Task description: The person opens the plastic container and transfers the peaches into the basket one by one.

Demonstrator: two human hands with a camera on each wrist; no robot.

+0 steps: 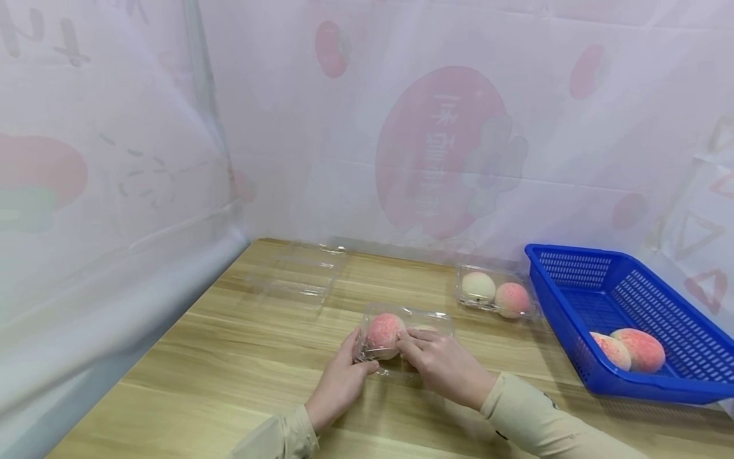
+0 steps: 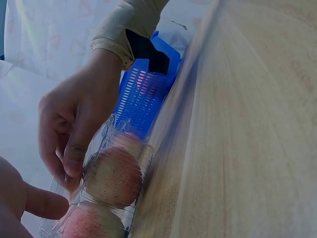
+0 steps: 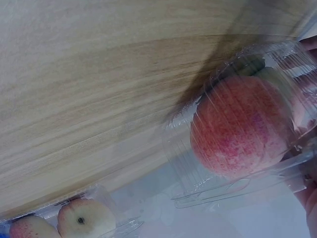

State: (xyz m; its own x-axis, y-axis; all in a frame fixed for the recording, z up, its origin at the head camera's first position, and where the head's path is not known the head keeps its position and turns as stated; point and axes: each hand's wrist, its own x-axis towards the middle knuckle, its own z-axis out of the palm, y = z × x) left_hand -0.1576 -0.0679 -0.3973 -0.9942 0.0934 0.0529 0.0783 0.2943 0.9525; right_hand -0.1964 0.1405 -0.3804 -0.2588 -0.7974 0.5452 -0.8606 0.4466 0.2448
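Gripping the left end of a clear plastic clamshell box (image 1: pixel 440 317) with my left hand (image 1: pixel 342 382), I keep my thumb on its near side. My right hand (image 1: pixel 444 364) pinches the box's near edge, thumb and forefinger drawn together. The box sits at the middle of the wood-grain table (image 1: pixel 229 376), between my hands, with a pink peach (image 1: pixel 385 333) in its left half and a paler peach (image 1: pixel 424 329) in its right, partly hidden by my right fingers. Far to the right lies a second clamshell box (image 1: pixel 487 306), holding a cream peach (image 1: pixel 478 287) on the left and a rosy peach (image 1: pixel 513 298) on the right. Just right of it stands a blue plastic basket (image 1: pixel 564 344), with two peaches (image 1: pixel 639 349) side by side at its near end. Clear plastic packaging (image 1: pixel 312 292) lies at the table's far left. White printed sheeting (image 1: pixel 287 127) hangs behind the table's far edge.
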